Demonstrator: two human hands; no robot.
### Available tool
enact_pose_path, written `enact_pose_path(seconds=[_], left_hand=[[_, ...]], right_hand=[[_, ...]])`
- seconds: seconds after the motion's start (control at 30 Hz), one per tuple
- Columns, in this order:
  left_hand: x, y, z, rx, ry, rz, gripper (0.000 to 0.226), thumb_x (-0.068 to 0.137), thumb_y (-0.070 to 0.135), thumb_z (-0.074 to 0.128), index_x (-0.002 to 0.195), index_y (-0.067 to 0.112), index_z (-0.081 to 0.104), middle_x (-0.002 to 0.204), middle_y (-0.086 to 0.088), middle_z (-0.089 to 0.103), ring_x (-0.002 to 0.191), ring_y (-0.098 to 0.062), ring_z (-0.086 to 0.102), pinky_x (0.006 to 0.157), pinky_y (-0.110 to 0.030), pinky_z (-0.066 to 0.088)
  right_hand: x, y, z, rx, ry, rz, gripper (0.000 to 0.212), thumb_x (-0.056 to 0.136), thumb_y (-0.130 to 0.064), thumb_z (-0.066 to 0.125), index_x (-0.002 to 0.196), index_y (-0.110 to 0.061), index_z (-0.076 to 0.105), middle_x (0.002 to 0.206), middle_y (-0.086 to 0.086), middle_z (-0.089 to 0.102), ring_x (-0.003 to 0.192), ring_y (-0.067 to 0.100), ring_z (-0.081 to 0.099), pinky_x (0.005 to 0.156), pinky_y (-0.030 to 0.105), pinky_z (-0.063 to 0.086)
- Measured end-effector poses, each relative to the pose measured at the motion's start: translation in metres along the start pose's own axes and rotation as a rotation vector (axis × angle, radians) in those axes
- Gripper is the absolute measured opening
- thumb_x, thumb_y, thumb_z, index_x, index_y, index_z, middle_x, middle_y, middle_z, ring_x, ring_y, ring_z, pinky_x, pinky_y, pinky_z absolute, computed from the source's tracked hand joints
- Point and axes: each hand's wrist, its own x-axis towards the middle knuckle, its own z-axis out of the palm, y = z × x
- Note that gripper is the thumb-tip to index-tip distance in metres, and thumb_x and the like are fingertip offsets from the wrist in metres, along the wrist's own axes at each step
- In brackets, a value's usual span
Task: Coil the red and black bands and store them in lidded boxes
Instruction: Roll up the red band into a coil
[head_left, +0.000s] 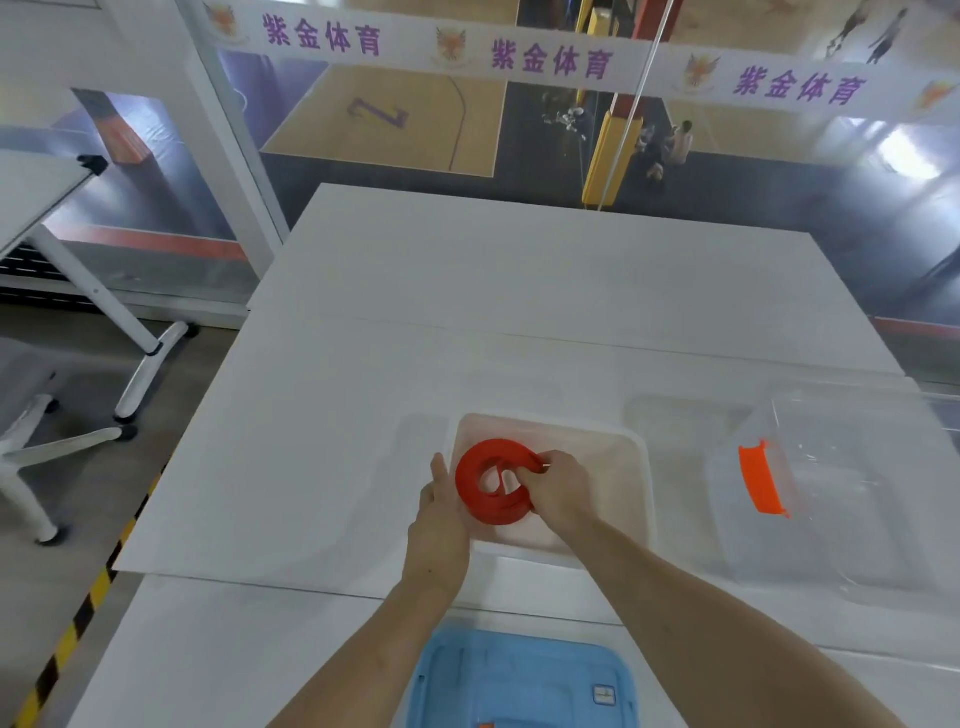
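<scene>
On the table (467, 312) before you, the open box (641, 457) sits near the front, and the coiled band (493, 488) lies within its rim, toward the left wall. Your left hand (439, 514) rests against the band's left side and your right hand (558, 491) grips its right side. A second box (857, 493) stands to the right of the first. A lid (519, 680) lies nearest you, in front of the open box. Another table (36, 192) stands far left.

Two bare forearms reach from the lower edge to mid-frame, ending in the bare left hand (439, 519) and right hand (558, 493); a small dark spot marks the left wrist
</scene>
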Motion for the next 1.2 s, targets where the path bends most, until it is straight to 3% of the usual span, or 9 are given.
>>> enact_pose_path(seconds=[0.1,0.23,0.43,0.57,0.7,0.83,1.0,1.1,1.2], left_hand=[[-0.003,0.0,0.001,-0.029,-0.007,-0.058,0.052,0.109,0.036,0.029,0.156,0.039,0.009,0.136,0.002,0.051,0.094,-0.008,0.054,0.088,-0.026,0.034],[-0.005,0.001,0.0,0.039,-0.017,-0.065,0.074,0.105,0.023,0.036,0.16,0.029,-0.012,0.145,-0.004,0.042,0.1,-0.016,0.052,0.089,-0.026,0.032],[0.0,0.002,-0.001,-0.08,-0.019,-0.13,0.054,0.109,0.039,0.024,0.157,0.045,0.0,0.101,0.02,0.04,0.079,0.004,0.042,0.086,-0.027,0.031],[0.0,-0.001,0.0,0.007,-0.027,-0.1,0.066,0.107,0.033,0.031,0.157,0.041,-0.012,0.117,0.01,0.039,0.092,-0.011,0.045,0.088,-0.028,0.03],[-0.001,0.001,0.001,0.02,-0.021,-0.084,0.069,0.105,0.036,0.033,0.157,0.037,-0.013,0.123,0.005,0.042,0.098,-0.015,0.046,0.088,-0.028,0.032],[-0.003,0.001,0.0,0.039,-0.006,-0.068,0.071,0.105,0.034,0.035,0.158,0.034,-0.013,0.129,-0.001,0.046,0.098,-0.016,0.048,0.088,-0.028,0.035],[-0.007,0.006,-0.003,0.025,-0.016,-0.064,0.063,0.105,0.034,0.028,0.16,0.03,-0.003,0.13,-0.006,0.05,0.1,-0.02,0.051,0.09,-0.031,0.038],[-0.007,0.006,-0.005,0.078,-0.023,-0.041,0.067,0.105,0.03,0.033,0.16,0.029,-0.005,0.129,-0.007,0.051,0.1,-0.02,0.051,0.091,-0.031,0.037],[-0.006,0.003,-0.008,0.146,-0.018,-0.021,0.069,0.105,0.024,0.038,0.161,0.024,-0.001,0.123,-0.012,0.056,0.095,-0.023,0.058,0.085,-0.034,0.047]], right_hand=[[0.006,0.001,0.009,-0.013,-0.009,-0.012,0.025,0.081,-0.038,0.076,0.097,-0.02,0.067,0.077,0.002,0.075,0.074,0.026,0.076,0.075,0.044,0.064],[0.014,0.002,0.013,-0.077,-0.038,-0.025,0.023,0.08,-0.039,0.077,0.088,-0.022,0.063,0.078,0.004,0.075,0.075,0.027,0.075,0.073,0.043,0.063],[0.024,0.011,0.014,-0.187,-0.083,0.016,0.019,0.087,-0.029,0.073,0.098,-0.014,0.072,0.086,0.005,0.075,0.081,0.025,0.072,0.068,0.034,0.056],[0.029,0.016,0.018,-0.189,-0.071,-0.003,0.015,0.087,-0.025,0.077,0.097,-0.014,0.077,0.083,0.003,0.074,0.072,0.019,0.065,0.055,0.025,0.046],[0.033,0.018,0.018,-0.164,-0.074,-0.005,0.027,0.083,-0.027,0.082,0.106,-0.016,0.075,0.098,0.004,0.076,0.09,0.025,0.071,0.082,0.035,0.058],[0.031,0.019,0.015,-0.041,-0.093,0.033,0.046,0.08,-0.023,0.086,0.121,-0.016,0.067,0.103,0.002,0.068,0.096,0.026,0.071,0.089,0.047,0.063],[0.023,0.015,0.003,-0.043,-0.097,0.053,0.065,0.086,-0.028,0.081,0.139,-0.004,0.054,0.114,0.01,0.064,0.108,0.03,0.067,0.098,0.039,0.056],[0.011,0.011,-0.008,-0.145,-0.082,-0.012,0.063,0.094,-0.029,0.071,0.148,-0.004,0.05,0.139,0.014,0.065,0.13,0.031,0.06,0.101,0.033,0.046],[-0.004,0.007,-0.018,-0.215,-0.051,-0.123,0.047,0.097,-0.027,0.063,0.141,-0.009,0.059,0.137,0.012,0.066,0.128,0.029,0.06,0.106,0.036,0.047]])
